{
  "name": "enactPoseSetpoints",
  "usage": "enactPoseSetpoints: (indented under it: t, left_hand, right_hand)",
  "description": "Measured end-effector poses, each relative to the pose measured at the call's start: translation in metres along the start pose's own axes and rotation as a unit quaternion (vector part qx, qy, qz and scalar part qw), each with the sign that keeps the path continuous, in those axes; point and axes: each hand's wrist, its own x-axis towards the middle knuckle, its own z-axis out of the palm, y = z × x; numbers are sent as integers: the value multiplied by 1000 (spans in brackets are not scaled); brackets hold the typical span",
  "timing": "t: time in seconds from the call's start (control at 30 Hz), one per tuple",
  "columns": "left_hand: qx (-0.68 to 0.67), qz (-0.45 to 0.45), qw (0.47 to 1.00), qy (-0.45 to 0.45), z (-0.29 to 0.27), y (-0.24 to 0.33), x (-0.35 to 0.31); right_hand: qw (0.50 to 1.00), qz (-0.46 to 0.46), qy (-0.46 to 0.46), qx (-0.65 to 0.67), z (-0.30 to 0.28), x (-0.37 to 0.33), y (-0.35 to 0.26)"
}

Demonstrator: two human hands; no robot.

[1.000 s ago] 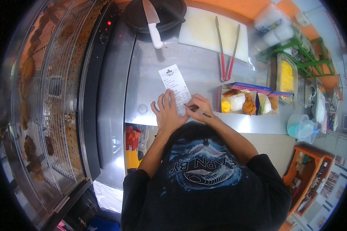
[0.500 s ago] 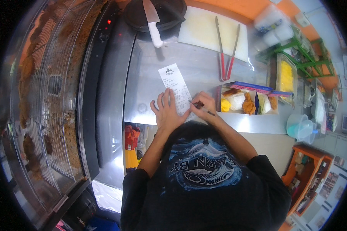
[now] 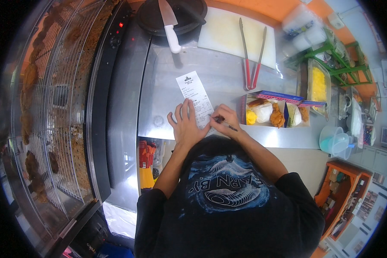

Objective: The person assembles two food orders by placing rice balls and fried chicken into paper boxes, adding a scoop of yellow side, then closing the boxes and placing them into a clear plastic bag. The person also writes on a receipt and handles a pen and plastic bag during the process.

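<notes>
A long white printed receipt (image 3: 192, 88) lies on the steel counter (image 3: 163, 77) in front of me. My left hand (image 3: 185, 122) rests flat on its left edge with the fingers spread. In my right hand (image 3: 226, 120) a dark pen (image 3: 232, 127) is gripped, its tip touching or close to the lower right part of the paper. Right of that hand stand two open food boxes (image 3: 284, 96) side by side. White rice (image 3: 264, 113), a fried chicken piece (image 3: 277, 119) and something yellow (image 3: 250, 117) show in them.
Red-handled tongs (image 3: 254, 77) lie partly on a white cutting board (image 3: 223, 34). A white-handled knife (image 3: 172, 36) rests across a dark round pan (image 3: 148, 19). At right are a tray of yellow food (image 3: 318, 88) and clear tubs (image 3: 331, 142). A glass-fronted food warmer (image 3: 60, 129) stands left.
My right hand has shifted slightly left over the receipt, with the pen tilting a little. The left hand stays in place.
</notes>
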Motion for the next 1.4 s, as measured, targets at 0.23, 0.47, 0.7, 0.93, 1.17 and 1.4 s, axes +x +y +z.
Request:
enactPoseSetpoints:
  t: [0.23,0.47,0.7,0.93,1.17,1.4]
  left_hand:
    - [6,1,1000,-1,-1,0,0]
    - [4,3,1000,1,-1,-1,0]
    - [-3,3,1000,7,-1,0,-1]
    - [19,2,1000,-9,-1,-1,0]
    - [-5,-3,1000,-9,-1,0,0]
    - [12,2,1000,-12,-2,-1,0]
  right_hand:
    - [1000,2,14,-5,-1,-1,-1]
    - [1000,4,-4,2,1,-4,1]
    - [999,10,43,-5,0,-3,3]
    - [999,17,-32,4,-2,-7,-4]
    - [998,15,54,-5,-1,-3,-1]
    - [1000,8,-19,6,0,-6,-4]
